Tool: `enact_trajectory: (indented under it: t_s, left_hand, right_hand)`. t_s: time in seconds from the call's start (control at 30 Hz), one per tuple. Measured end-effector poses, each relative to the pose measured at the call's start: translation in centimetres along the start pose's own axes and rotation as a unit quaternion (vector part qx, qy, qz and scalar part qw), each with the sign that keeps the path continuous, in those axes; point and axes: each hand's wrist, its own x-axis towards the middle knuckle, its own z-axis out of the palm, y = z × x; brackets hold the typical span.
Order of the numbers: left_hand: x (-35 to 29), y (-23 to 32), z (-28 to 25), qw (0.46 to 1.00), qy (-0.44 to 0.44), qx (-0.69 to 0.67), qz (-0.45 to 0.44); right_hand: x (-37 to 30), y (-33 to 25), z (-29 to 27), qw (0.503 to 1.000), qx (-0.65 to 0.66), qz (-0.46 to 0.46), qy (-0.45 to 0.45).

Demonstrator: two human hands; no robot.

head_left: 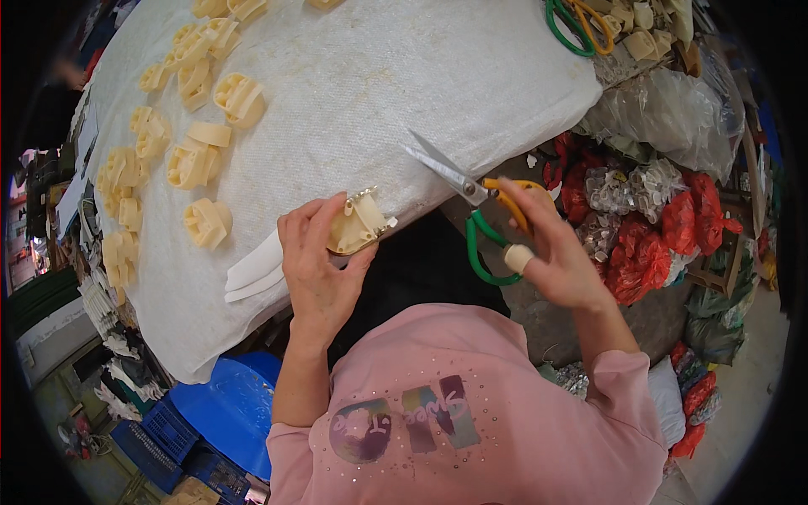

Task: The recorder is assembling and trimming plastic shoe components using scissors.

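My left hand (316, 265) grips a cream plastic part (357, 225) at the near edge of the white-covered table. Shiny metal-looking bits run along that part's right and upper edges. In my right hand (562, 251) is a pair of scissors (473, 190) with one green and one orange handle loop. Their blades are spread apart and point up and left, away from the part. A beige wrap covers my right thumb. White strips (255, 271) lie on the table just left of my left hand.
Several similar cream parts (241, 99) are spread over the left of the table (353, 93). Another green-and-orange-handled tool (571, 27) lies at the far right corner. Red bags (638, 261) and clear plastic bags (665, 109) crowd the right side. A blue basin (223, 412) stands below left.
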Motion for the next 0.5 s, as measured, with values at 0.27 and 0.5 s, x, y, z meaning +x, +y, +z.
enact_trajectory:
  t_s: [0.27,0.5]
  left_hand:
    - [1.2,0.5,0.9,0.998,-0.02,0.043,0.05]
    - [0.8,0.4,0.9,0.999,-0.021,0.025,0.014]
  right_hand:
    - [4.3,-4.2,2.7,0.916,0.386,-0.075,0.074]
    - [8.0,-4.1,4.1,0.856,0.436,-0.246,0.128]
